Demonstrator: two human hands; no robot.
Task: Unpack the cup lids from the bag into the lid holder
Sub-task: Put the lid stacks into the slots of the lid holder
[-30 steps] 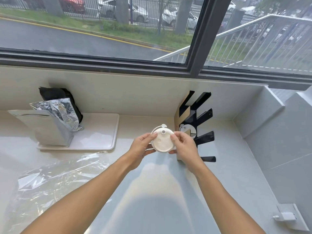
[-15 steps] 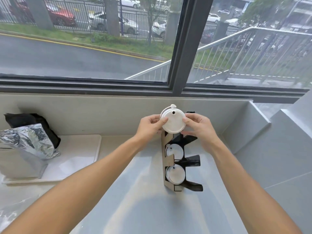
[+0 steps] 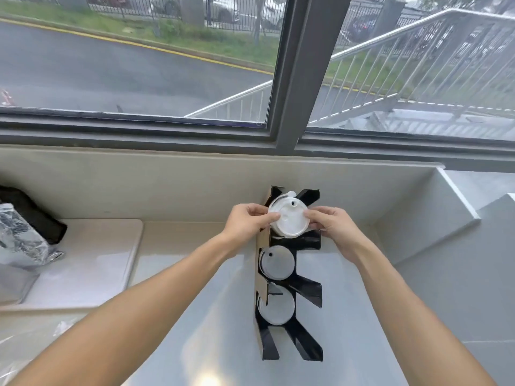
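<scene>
Arms are stretched forward over the counter (image 3: 195, 316), and a white stack of lids (image 3: 288, 216) is pinched between left hand (image 3: 245, 222) and right hand (image 3: 333, 228) at the top slot of the black lid holder (image 3: 302, 296).

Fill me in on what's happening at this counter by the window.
A person is loading white cup lids into a black lid holder standing on the counter. The left hand and right hand together grip a stack of lids at the holder's top slot. The two slots below each hold lids already. At the left edge a foil bag sits on a white tray.
</scene>
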